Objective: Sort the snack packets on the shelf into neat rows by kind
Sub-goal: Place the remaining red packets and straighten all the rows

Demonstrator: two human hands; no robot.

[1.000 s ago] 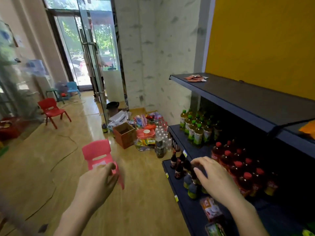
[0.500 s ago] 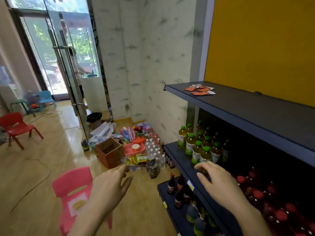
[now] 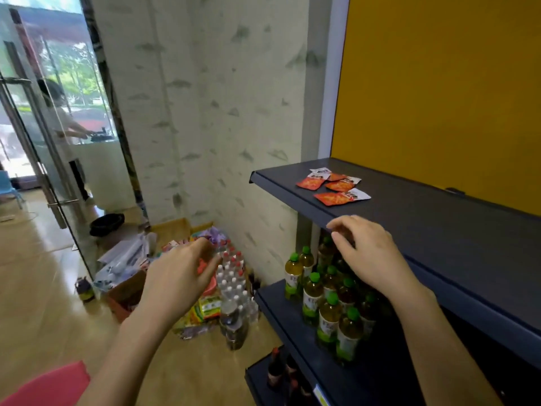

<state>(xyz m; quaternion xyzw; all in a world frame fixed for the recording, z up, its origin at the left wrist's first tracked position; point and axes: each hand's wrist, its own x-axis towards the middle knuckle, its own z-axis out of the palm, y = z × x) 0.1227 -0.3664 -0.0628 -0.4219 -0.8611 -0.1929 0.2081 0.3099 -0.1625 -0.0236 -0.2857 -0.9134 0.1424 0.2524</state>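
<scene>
— Head view: where are the snack packets (image 3: 333,184)?

— On the top shelf (image 3: 439,230), near its left end, in front of the yellow back panel (image 3: 439,83). They lie flat in a loose cluster, some overlapping, at different angles. Each is red-orange with a white end.

— Can you read a brand on them?

— No. The white ends carry dark characters, but they are too blurred to read.

— And the hands?

— Both hold nothing. The left hand (image 3: 178,276) hangs over the floor to the left of the shelving, palm down, fingers loosely spread. The right hand (image 3: 369,253) is at the front lip of the top shelf, fingers gently curved. Its fingertips (image 3: 336,227) may be touching the lip, though I cannot be sure. It is near the packets but apart from them.

— What is on the shelf below?

— Green-capped bottles (image 3: 328,300) of amber drink stand bunched on the middle shelf (image 3: 272,306). Their labels are green and white, and the print is illegible. Lower still, dark bottles with red caps (image 3: 275,367) stand on the bottom shelf.

— Anything on the floor?

— Clear water bottles (image 3: 234,276) with red and white caps are packed against the wall. Beside them are a yellow-green packet (image 3: 207,310), a cardboard box (image 3: 126,291) and a black bin (image 3: 106,224). A pink chair (image 3: 49,385) shows at the lower left corner. A person (image 3: 58,112) stands beyond the glass door (image 3: 44,159).
</scene>
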